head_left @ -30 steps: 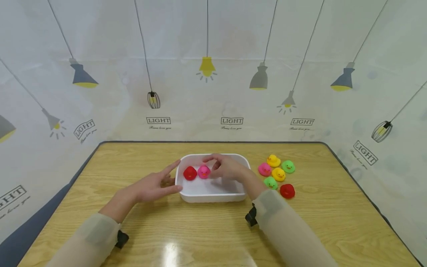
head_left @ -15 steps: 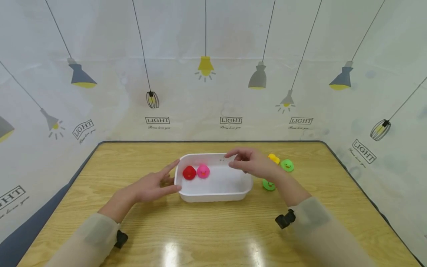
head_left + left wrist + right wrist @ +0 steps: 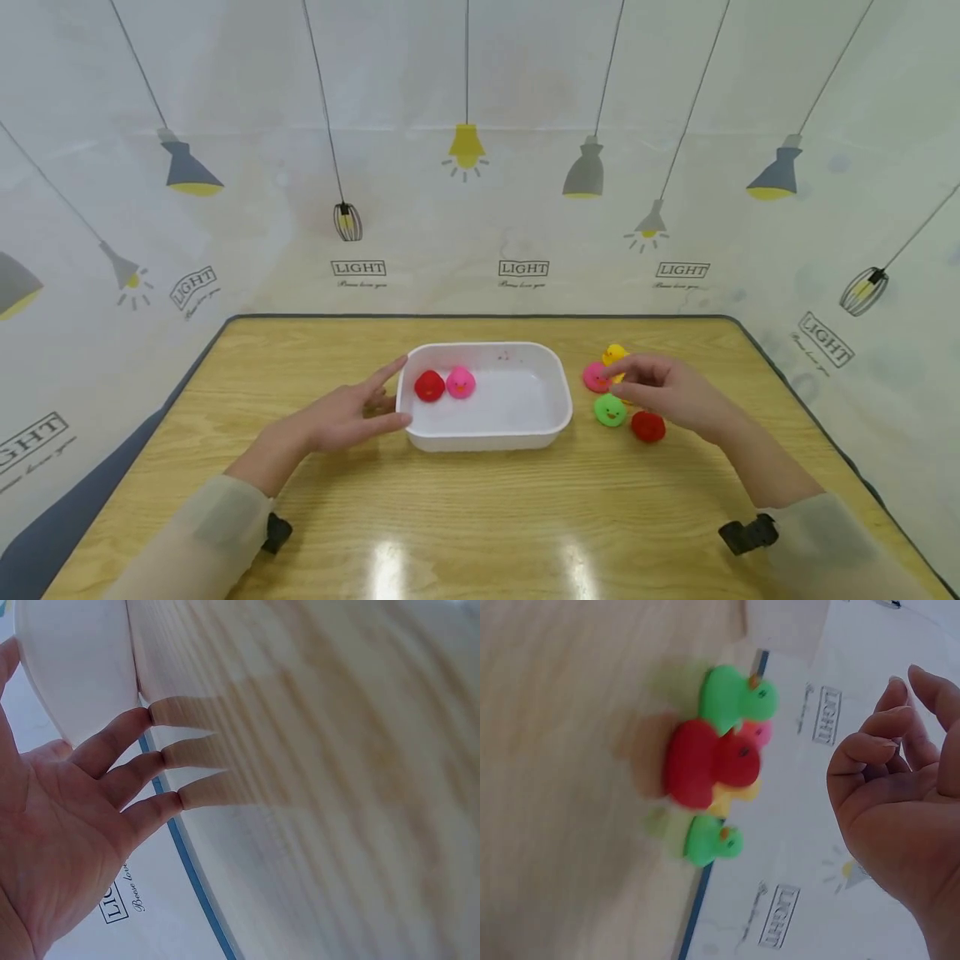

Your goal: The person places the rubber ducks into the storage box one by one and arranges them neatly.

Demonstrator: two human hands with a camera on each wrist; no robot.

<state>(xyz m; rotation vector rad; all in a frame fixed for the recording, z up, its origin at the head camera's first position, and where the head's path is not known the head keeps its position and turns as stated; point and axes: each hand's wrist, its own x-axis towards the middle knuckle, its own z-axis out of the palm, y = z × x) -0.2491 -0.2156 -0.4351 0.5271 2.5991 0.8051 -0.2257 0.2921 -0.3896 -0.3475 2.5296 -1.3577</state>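
Observation:
A white plastic tub (image 3: 487,440) stands mid-table with a red rubber duck (image 3: 430,386) and a pink rubber duck (image 3: 461,383) side by side at its left end. My left hand (image 3: 341,418) rests thumb and index finger, both extended, against the tub's left rim; its other fingertips (image 3: 133,720) reach down to the table in the left wrist view. My right hand (image 3: 678,396) hovers over the loose ducks, fingers loosely bent, holding nothing. Near it lie a pink duck (image 3: 596,377), a yellow duck (image 3: 614,354), a green duck (image 3: 610,410) and a red duck (image 3: 648,427).
Partly behind the right hand is a second yellow duck; another green duck (image 3: 709,840) shows in the right wrist view. The wooden table (image 3: 480,508) ends at a dark edge against a backdrop (image 3: 420,192) printed with lamps.
My right hand has come out of the tub and moved right, over the loose ducks. The pink duck stays beside the red one in the tub. My left hand has kept its place.

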